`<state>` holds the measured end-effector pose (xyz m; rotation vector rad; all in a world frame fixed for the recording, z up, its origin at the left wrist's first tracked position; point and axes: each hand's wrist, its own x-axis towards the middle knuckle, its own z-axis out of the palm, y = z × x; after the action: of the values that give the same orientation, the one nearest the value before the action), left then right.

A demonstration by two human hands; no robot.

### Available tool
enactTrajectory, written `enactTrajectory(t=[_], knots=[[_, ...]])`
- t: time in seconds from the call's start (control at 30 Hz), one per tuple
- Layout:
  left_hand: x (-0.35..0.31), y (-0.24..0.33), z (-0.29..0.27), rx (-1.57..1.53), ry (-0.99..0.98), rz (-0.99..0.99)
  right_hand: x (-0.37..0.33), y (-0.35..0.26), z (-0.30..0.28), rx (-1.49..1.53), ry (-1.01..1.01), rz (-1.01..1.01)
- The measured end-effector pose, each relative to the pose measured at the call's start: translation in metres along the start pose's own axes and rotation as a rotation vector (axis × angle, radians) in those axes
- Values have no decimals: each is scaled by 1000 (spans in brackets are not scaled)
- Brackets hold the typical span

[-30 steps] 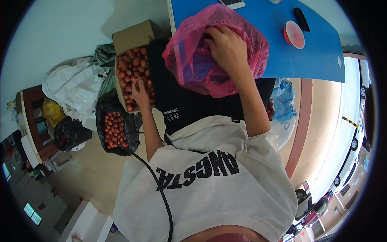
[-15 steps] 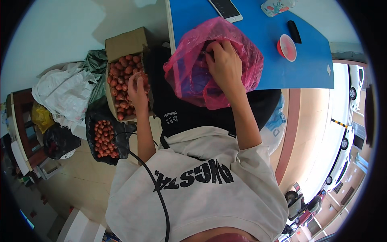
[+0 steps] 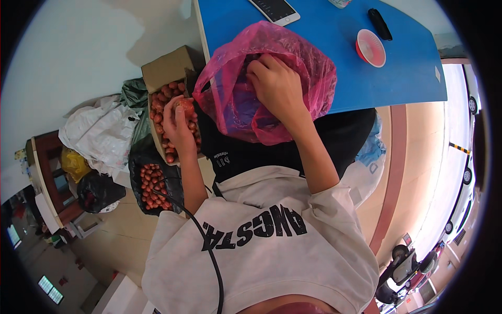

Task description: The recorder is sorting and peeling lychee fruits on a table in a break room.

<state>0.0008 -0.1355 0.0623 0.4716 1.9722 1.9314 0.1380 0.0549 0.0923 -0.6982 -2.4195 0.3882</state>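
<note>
My left hand (image 3: 178,128) is over the cardboard box (image 3: 166,68), its fingers curled round reddish-brown oval pieces (image 3: 184,107) that look like dates or small fruit. More such pieces (image 3: 166,94) fill the box beneath it. A pink plastic bag (image 3: 320,78) lies with its mouth wide at the near edge of the blue table, partly over my lap. My right hand (image 3: 277,86) reaches into its mouth with bent fingers. The fingertips are partly hidden, so what they hold cannot be made out.
On the blue table (image 3: 397,83) are a phone (image 3: 277,11), a red-and-white bowl (image 3: 371,48) and a black object (image 3: 380,24). Left on the floor stands a black bag (image 3: 137,172) of similar pieces (image 3: 152,186), beside white plastic sacks (image 3: 99,125). A black cable (image 3: 212,256) crosses my shirt.
The view has shifted a little. My left hand has risen slightly from the pieces in the box, with reddish ones showing in its fingers. My right hand stays in the pink bag.
</note>
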Motion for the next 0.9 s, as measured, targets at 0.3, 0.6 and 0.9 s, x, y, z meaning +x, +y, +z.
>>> enactTrajectory(t=[0.3,0.6,0.9], knots=[[-28,35,32,-144,-54,47,2,7,-19,49,-23,49],[-52,57,88,-150,-220,99,-1,14,-22,40,2,71],[-49,43,110,-110,-324,45,-9,32,-95,649,-135,303]])
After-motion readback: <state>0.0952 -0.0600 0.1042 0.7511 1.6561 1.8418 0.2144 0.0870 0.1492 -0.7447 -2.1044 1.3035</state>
